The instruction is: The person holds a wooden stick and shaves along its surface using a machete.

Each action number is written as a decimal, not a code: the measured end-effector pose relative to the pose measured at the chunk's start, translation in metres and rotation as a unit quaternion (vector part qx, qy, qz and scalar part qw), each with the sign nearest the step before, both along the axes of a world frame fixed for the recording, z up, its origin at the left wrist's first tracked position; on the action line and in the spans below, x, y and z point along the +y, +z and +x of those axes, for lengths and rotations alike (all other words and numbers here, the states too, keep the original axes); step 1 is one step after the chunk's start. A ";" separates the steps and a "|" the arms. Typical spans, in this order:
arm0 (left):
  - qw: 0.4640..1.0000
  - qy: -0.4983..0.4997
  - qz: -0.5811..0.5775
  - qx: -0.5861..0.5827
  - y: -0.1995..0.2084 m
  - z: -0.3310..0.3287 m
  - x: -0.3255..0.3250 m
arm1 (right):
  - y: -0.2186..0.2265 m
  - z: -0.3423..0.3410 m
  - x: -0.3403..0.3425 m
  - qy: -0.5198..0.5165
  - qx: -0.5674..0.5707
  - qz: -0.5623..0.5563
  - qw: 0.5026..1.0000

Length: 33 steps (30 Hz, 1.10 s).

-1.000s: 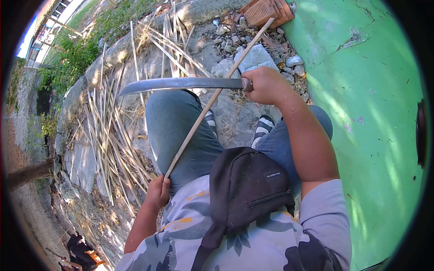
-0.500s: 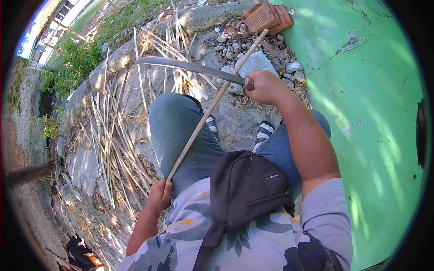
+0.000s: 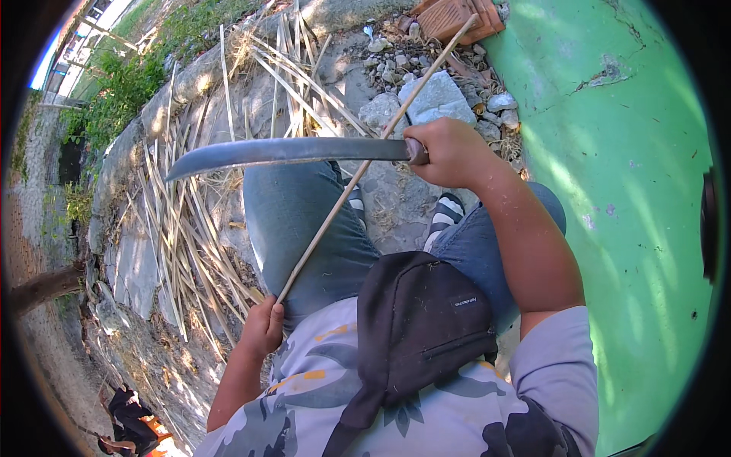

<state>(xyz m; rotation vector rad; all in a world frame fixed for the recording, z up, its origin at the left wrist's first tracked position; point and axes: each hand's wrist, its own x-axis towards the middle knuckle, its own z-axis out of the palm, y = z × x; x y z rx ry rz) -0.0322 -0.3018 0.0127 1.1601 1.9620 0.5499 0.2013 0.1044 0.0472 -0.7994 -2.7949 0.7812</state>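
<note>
Black chest bag (image 3: 422, 327) sits nearest the camera, over a patterned grey shirt. Just past it the left hand (image 3: 263, 329) is closed in a fist around the near end of a long thin stick (image 3: 358, 175), low by the left thigh. The stick runs diagonally up and away across the jeans-clad knees, far tip near the broken red brick (image 3: 455, 17). It looks pale tan, straight, smooth and stripped, likely light and fairly stiff but whippy along its length, so holding the end as now and steadying it against the leg seems sensible. The right hand (image 3: 449, 151) is wrapped tight on the handle of a machete (image 3: 282, 151), whose blade lies flat and horizontal, pointing to the person's left and crossing the stick at about mid-length; whether edge and stick actually touch is hard to tell from this angle. The machete likely handles heavy and sharp. Beyond, a litter of split cane strips (image 3: 190, 228) covers the stony ground, rubble stones (image 3: 434, 95) lie ahead, and a green wall (image 3: 632, 190) stands at right.
</note>
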 end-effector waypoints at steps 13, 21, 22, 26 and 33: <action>1.000 0.007 -0.006 0.005 -0.002 -0.002 -0.003 | -0.006 -0.020 -0.028 0.050 0.046 0.052 0.996; 1.000 0.003 -0.002 0.031 -0.002 0.002 0.002 | 0.000 -0.013 -0.019 0.017 -0.016 0.054 0.998; 0.999 0.004 -0.003 0.034 -0.001 0.004 -0.003 | 0.002 -0.011 -0.027 0.018 -0.015 0.044 0.999; 0.999 0.019 -0.001 0.035 -0.001 0.006 -0.012 | 0.010 -0.012 -0.030 0.024 -0.022 0.060 0.998; 0.999 0.014 -0.013 0.036 0.005 0.008 0.001 | 0.007 0.002 -0.012 -0.039 -0.070 0.027 0.996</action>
